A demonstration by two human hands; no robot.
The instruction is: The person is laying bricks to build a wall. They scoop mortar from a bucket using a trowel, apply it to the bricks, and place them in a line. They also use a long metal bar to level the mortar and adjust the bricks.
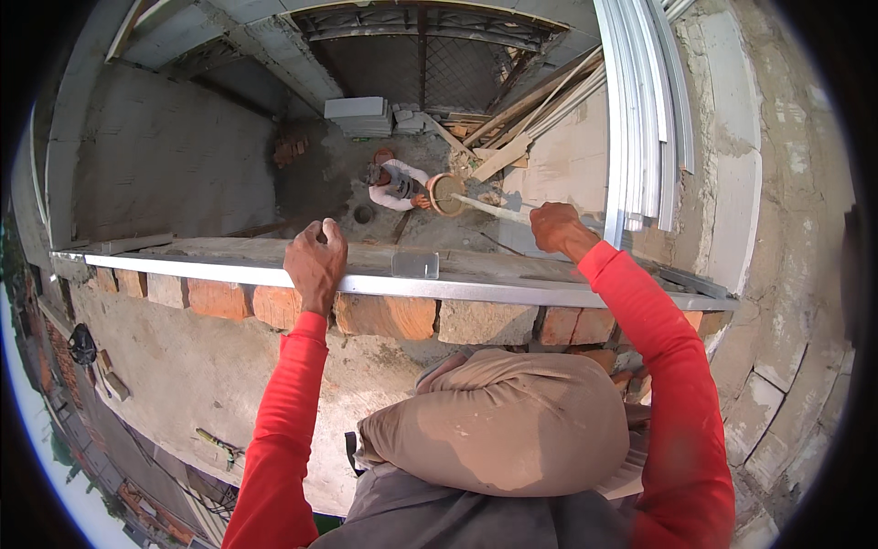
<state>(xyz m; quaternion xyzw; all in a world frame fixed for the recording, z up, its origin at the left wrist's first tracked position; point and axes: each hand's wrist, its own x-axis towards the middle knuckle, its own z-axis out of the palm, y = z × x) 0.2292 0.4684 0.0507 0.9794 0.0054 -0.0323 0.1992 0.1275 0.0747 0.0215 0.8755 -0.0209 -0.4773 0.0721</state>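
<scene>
Brick ledge (pixel 389 317) along a silver bar (pixel 521 293), left hand (pixel 315 263) curled over the bar — hold unclear, right hand (pixel 560 229) beyond it, clenched on a pale rope or pole (pixel 494 209) reaching a bucket (pixel 434 197)

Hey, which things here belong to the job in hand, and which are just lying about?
Likely the job: pale pole in the right hand, bucket, metal bar, bricks.
Seemingly just lying about: planks, stacked slabs, white metal strips.

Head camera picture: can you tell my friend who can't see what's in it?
A person's right hand grips a pale strip, maybe rope, leading down to a bucket held by a co-worker below. The curled left hand is by a silver bar along a row of bricks.
</scene>
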